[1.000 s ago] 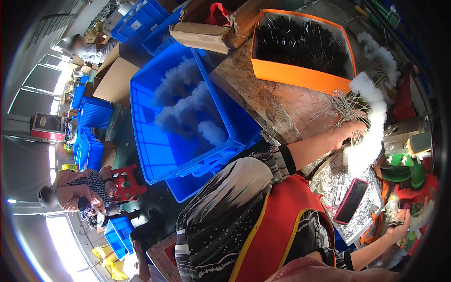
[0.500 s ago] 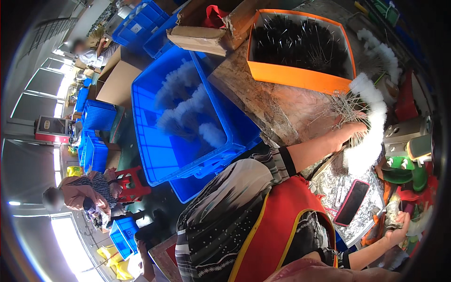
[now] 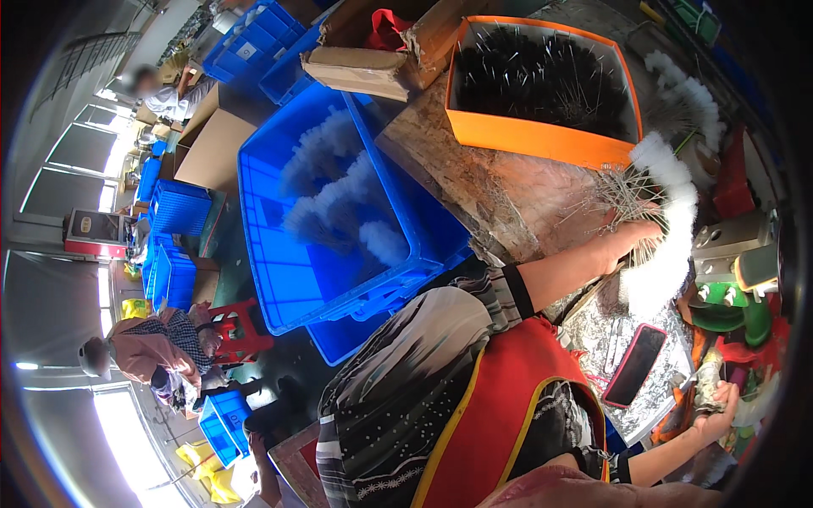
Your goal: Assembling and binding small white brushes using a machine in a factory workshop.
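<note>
My left hand [image 3: 631, 243] is closed round a thick bundle of white-tufted wire brushes [image 3: 673, 190]. Their thin metal stems fan out leftward above the hand, and the white tufts form a curved band along the right side. At the lower right, my right hand [image 3: 718, 413] has its fingers curled about a pale, wrapped-looking piece [image 3: 709, 379], whose kind I cannot make out. Close to this hand is a green machine part [image 3: 720, 305]. Just above the left hand's bundle stands an orange box [image 3: 542, 142] packed with black-tufted wire brushes [image 3: 542, 80].
A blue crate [image 3: 262, 229] left of the worktable holds more white brushes [image 3: 343, 199]. A phone [image 3: 635, 366] lies on the silvery surface between my arms. Beyond the orange box is a torn cardboard box [image 3: 360, 72]. Two other people work at the far left.
My hands and the brush bundle have hardly moved. At the far left, the other people have shifted slightly.
</note>
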### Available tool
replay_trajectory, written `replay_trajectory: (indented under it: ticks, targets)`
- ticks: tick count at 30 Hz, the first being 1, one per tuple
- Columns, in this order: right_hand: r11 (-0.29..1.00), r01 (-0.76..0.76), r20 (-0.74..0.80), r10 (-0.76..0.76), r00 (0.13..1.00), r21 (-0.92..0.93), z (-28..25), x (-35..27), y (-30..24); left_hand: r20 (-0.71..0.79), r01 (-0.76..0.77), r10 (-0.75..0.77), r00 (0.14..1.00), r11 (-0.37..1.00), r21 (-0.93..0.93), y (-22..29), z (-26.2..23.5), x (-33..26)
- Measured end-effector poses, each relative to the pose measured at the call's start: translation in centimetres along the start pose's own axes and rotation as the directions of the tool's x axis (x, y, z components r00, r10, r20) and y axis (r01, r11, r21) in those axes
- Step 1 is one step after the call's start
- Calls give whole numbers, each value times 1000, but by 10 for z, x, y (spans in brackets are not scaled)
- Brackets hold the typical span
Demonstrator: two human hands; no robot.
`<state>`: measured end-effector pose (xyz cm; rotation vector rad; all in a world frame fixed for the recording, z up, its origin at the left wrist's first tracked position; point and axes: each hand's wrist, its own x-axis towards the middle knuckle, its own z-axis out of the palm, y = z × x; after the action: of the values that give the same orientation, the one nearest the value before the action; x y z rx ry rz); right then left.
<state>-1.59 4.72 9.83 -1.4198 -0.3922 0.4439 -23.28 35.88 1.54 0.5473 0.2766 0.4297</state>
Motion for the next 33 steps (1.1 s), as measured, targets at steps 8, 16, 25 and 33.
replay_trajectory:
  ticks: [8,16,25,33]
  targets:
    - [999,-17,-39,16,999,-30,7,3,-3,-25,-2,3,1000,1000,27,4,-3,-1]
    - [1000,-11,-94,11,996,5,1,2,2,-20,23,-22,1000,998,58,2,-2,0]
    - [1000,-11,-84,11,996,4,-5,2,3,-4,-45,46,999,995,93,0,-3,0]
    - [999,-40,-66,42,997,34,-3,2,4,2,-19,18,1000,996,91,-1,-6,-2]
